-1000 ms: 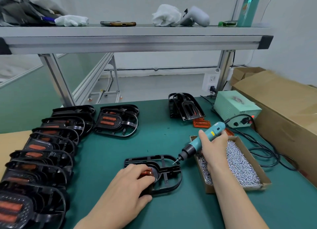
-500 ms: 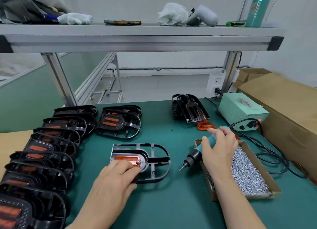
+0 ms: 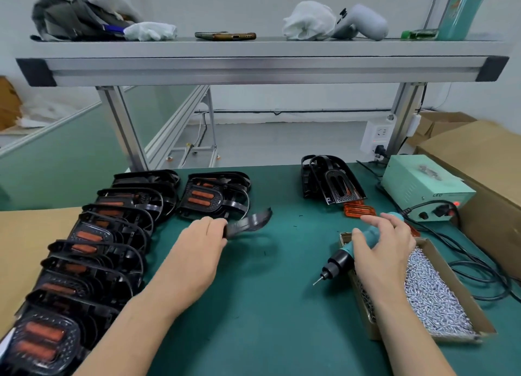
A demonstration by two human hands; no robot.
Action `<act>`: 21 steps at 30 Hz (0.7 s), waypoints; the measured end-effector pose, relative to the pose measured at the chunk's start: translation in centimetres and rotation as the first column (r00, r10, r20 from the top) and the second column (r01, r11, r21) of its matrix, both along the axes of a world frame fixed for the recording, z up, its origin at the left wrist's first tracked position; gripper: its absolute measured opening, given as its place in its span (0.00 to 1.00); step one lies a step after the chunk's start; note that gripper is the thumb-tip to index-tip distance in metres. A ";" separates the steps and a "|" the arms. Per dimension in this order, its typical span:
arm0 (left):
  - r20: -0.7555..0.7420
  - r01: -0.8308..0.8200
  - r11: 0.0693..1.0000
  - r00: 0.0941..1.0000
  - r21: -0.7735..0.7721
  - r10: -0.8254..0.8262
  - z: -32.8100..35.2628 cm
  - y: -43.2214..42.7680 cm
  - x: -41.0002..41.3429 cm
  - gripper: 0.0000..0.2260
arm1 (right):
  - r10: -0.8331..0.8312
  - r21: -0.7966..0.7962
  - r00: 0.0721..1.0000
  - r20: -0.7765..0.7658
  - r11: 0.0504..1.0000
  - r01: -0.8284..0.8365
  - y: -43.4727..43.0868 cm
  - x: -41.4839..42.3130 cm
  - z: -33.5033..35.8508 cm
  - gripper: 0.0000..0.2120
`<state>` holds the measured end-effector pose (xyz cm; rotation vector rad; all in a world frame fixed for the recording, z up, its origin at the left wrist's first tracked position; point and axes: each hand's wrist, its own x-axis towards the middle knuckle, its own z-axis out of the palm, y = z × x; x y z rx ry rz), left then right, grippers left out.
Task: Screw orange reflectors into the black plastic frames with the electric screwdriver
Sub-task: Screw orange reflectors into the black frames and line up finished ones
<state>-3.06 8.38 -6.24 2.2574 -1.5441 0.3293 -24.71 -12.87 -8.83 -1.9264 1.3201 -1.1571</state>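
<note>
One dark-green mat-covered table (image 3: 267, 305) fills most of what I see from here, with a big brown cardboard carton (image 3: 479, 161) along its right edge. Down the left side runs an overlapping row of black plastic frames with orange reflectors fitted (image 3: 107, 248). At the back right sits a pale-green metal power box (image 3: 423, 186), a red light on its front. In front of it lies a shallow cardboard tray (image 3: 363, 302) heaped with small silver screws (image 3: 431, 291). A leaning stack of bare black frames (image 3: 329, 181) stands at the back centre, and a few loose orange reflectors (image 3: 359, 210) lie just before it. The left hand (image 3: 197, 248) clasps one black plastic frame (image 3: 248, 224), blurred, lifted off the mat near the row. The right hand (image 3: 386, 248) is wrapped loosely round the teal electric screwdriver (image 3: 342, 258), forefinger stretched out, the bit angled down-left above the mat beside the tray's near corner
</note>
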 end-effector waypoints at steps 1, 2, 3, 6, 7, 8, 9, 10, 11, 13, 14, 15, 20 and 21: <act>0.008 0.001 1.000 1.000 0.008 -0.002 0.6 -0.2 0.5 0.11 | 0.000 0.000 1.000 -0.001 1.000 0.000 0.0 0.0 0.0 0.11; 0.020 -0.004 1.000 1.000 0.022 0.004 1.2 -0.4 1.0 0.11 | -0.001 -0.001 1.000 -0.002 1.000 0.001 0.0 0.0 0.1 0.11; 0.031 -0.012 0.999 0.999 0.045 0.011 1.8 -0.6 1.5 0.11 | 0.000 -0.001 1.000 -0.003 1.000 0.000 0.0 0.0 0.1 0.11; 0.120 -0.005 0.994 0.993 0.112 -0.009 2.8 -1.4 3.6 0.12 | 0.003 -0.001 1.000 -0.005 1.000 -0.003 0.0 0.0 0.1 0.11; 0.152 -0.018 0.989 0.988 0.145 -0.004 2.9 -1.9 4.4 0.14 | 0.004 0.001 1.000 -0.005 1.000 -0.004 0.1 0.0 0.1 0.11; 0.171 -0.047 0.982 0.985 0.182 0.015 2.9 -2.4 5.3 0.16 | 0.005 0.004 1.000 -0.003 1.000 -0.005 0.1 0.0 0.1 0.11; 0.188 -0.082 0.969 0.981 0.231 0.038 2.9 -2.8 6.2 0.18 | 0.006 0.006 1.000 -0.001 1.000 -0.006 0.1 0.0 0.1 0.11; 0.198 -0.112 0.955 0.979 0.275 0.058 2.9 -3.2 6.9 0.19 | 0.008 0.006 1.000 0.001 1.000 -0.008 0.1 0.0 0.2 0.11; 0.200 -0.134 0.943 0.977 0.303 0.074 2.8 -3.6 7.6 0.19 | 0.009 0.005 1.000 0.000 1.000 -0.009 0.2 0.0 0.2 0.11; 0.198 -0.160 0.931 0.975 0.329 0.098 2.7 -4.2 8.8 0.19 | 0.008 0.005 1.000 -0.004 1.000 -0.008 0.2 0.0 0.2 0.11; 0.212 -0.175 0.926 0.971 0.335 0.107 2.6 -4.5 9.4 0.19 | 0.007 0.005 1.000 -0.009 1.000 -0.007 0.2 0.0 0.2 0.11; 0.237 -0.200 0.923 0.964 0.330 0.124 2.5 -4.8 9.9 0.18 | 0.006 0.005 1.000 -0.014 1.000 -0.006 0.2 0.0 0.2 0.11; 0.281 -0.315 0.919 0.928 0.238 0.246 2.4 -6.6 10.9 0.12 | -0.001 -0.007 1.000 -0.027 1.000 0.001 0.2 0.1 0.1 0.11; 0.273 -0.324 0.919 0.926 0.225 0.260 2.4 -7.0 11.0 0.11 | -0.007 -0.011 0.999 -0.031 1.000 0.007 0.2 0.1 0.1 0.11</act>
